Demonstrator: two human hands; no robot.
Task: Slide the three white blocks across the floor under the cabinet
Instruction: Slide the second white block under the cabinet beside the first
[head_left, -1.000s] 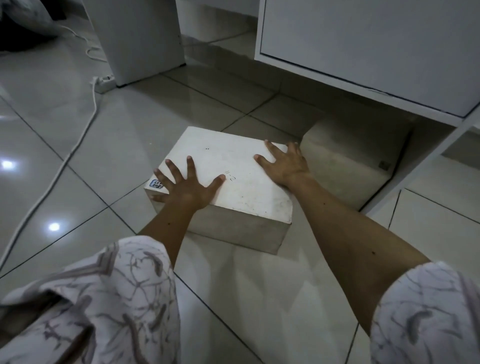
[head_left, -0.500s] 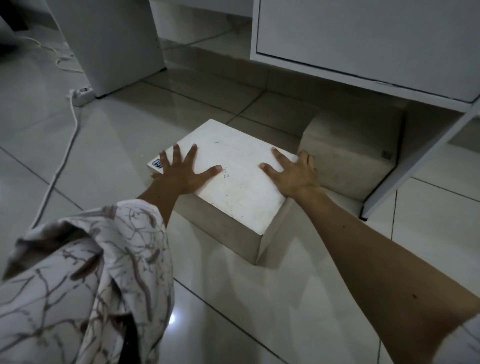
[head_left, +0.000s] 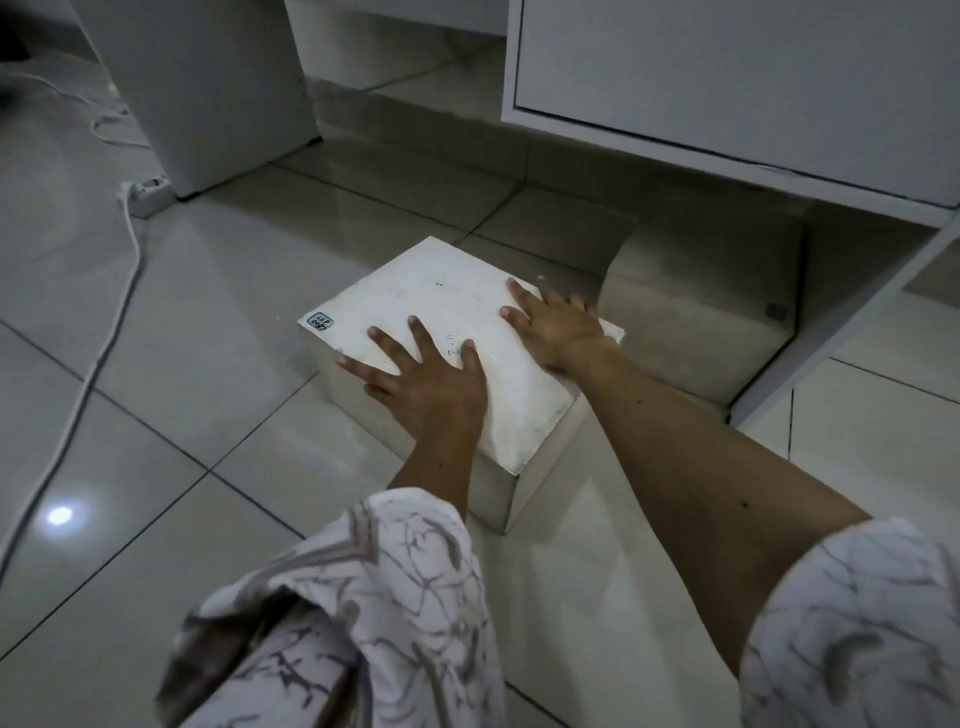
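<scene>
A white block with a small blue label at its left corner sits on the tiled floor in front of the white cabinet. My left hand lies flat on its near left part, fingers spread. My right hand presses flat on its right edge, fingers apart. A second white block stands to the right, mostly in shadow beneath the cabinet's bottom edge. The two blocks are close but a narrow gap shows between them. A third block is not in view.
A white cabinet leg slants down at the right of the shadowed block. Another white unit stands at the back left. A power strip and its white cable run across the floor on the left.
The block has turned and slid toward the cabinet under both hands. My left hand has shifted rightward along the top, away from the labelled corner.
</scene>
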